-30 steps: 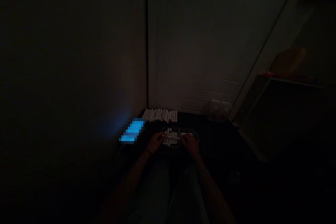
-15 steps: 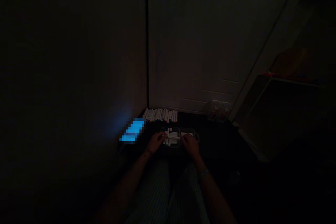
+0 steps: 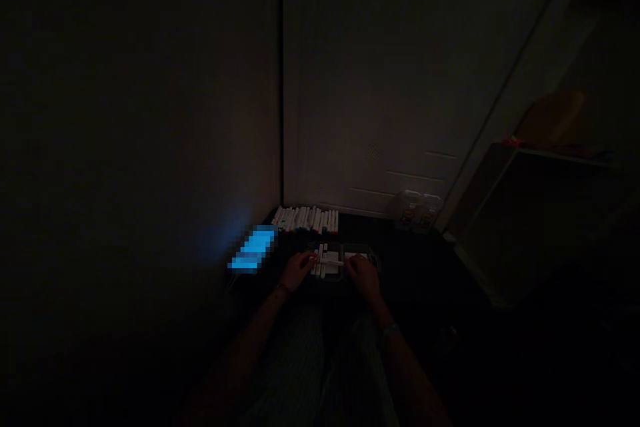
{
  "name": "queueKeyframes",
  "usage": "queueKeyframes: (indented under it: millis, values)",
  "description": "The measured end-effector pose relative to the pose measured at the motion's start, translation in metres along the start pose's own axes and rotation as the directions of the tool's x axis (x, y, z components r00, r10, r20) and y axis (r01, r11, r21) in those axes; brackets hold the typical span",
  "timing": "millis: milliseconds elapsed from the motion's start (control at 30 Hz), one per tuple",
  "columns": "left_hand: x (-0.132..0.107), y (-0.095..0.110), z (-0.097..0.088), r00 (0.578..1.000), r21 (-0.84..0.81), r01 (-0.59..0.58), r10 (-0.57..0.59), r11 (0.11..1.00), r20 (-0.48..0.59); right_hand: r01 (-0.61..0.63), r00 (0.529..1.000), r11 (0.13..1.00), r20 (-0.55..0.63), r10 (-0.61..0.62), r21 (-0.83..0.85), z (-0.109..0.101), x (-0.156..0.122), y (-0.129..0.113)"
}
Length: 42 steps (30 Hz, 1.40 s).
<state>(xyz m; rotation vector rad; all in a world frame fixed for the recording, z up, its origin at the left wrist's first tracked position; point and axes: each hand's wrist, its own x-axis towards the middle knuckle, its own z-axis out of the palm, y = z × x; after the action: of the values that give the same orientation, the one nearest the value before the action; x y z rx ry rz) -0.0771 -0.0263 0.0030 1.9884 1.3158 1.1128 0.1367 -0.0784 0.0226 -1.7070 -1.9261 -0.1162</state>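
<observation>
Both hands hold one white marker (image 3: 330,262) lying crosswise between them, over an open clear plastic case (image 3: 332,278). My left hand (image 3: 299,269) pinches the marker's left end. My right hand (image 3: 362,273) has its fingers closed at the other end. Under the held marker, several white markers (image 3: 322,271) lie lengthwise in the left half of the case, with a pale card or paper beside them. Something pale (image 3: 353,255) also shows in the right half, partly covered by my right hand. Dim light hides the finer details.
Behind the case, a row of white markers (image 3: 306,219) lies near the wall. A glowing blue screen (image 3: 254,249) stands to the left. Two clear packages (image 3: 418,213) with labels stand at the back right. A shelf unit (image 3: 500,180) rises on the right.
The hands and the marker stay almost in place. The picture is slightly darker around the legs.
</observation>
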Motion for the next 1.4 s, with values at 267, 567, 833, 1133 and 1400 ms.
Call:
queueKeyframes:
  millis: [267, 567, 833, 1133, 1400]
  values:
    - [0.0, 0.003, -0.001, 1.0, 0.007, 0.015, -0.015, 1.0, -0.005, -0.021, 0.999, 1.0, 0.028, 0.021, 0.0, -0.001, 0.001, -0.001]
    - [0.001, 0.0, 0.0, 1.0, 0.019, -0.018, 0.019, 1.0, -0.018, -0.032, 0.998, 0.999, 0.046, 0.032, 0.01, -0.004, 0.001, -0.003]
    - [0.0, 0.003, -0.001, 0.999, 0.022, -0.031, 0.031, 0.999, 0.006, -0.014, 0.999, 1.0, 0.045, 0.014, -0.003, -0.004, 0.0, -0.002]
    - [0.0, 0.004, 0.0, 0.999, 0.038, -0.046, 0.045, 0.998, 0.021, -0.023, 0.996, 1.0, 0.084, 0.024, -0.014, -0.01, -0.001, 0.0]
    - [0.0, 0.004, 0.0, 1.0, 0.029, -0.03, 0.03, 0.999, 0.009, -0.038, 0.995, 0.999, 0.092, 0.039, -0.011, -0.011, 0.0, -0.002]
